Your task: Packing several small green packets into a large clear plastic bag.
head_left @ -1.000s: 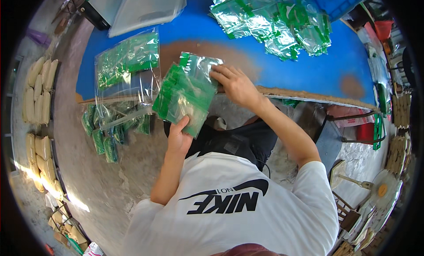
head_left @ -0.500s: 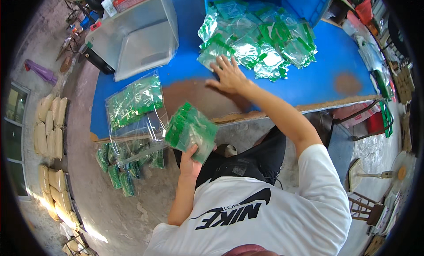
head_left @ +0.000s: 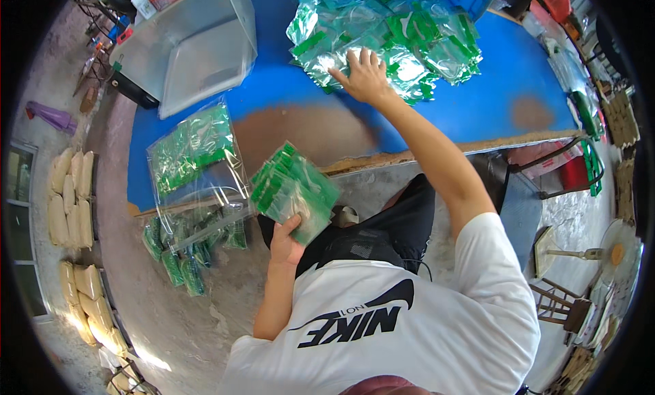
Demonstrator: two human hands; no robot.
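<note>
My left hand grips a stack of flat clear plastic packets with green ends, holding it in front of the table edge. The thumb lies on top of the stack; the other fingers are mostly hidden beneath it. My right hand reaches over the table with its fingers spread on the near side of a loose pile of similar green-and-clear packets. It grasps nothing that I can see. Left of the held stack, a large clear bag with green packets inside lies across the table edge, its open end hanging over.
A blue crate stands behind the pile. At the table's left lies a translucent bin beside a black cylinder. Filled green bags sit below the table's left edge. Stacked tan sacks line the left side.
My right hand has moved farther forward onto the pile. My left hand still holds the stack, now fanned a little wider. The whole view has shifted slightly.
</note>
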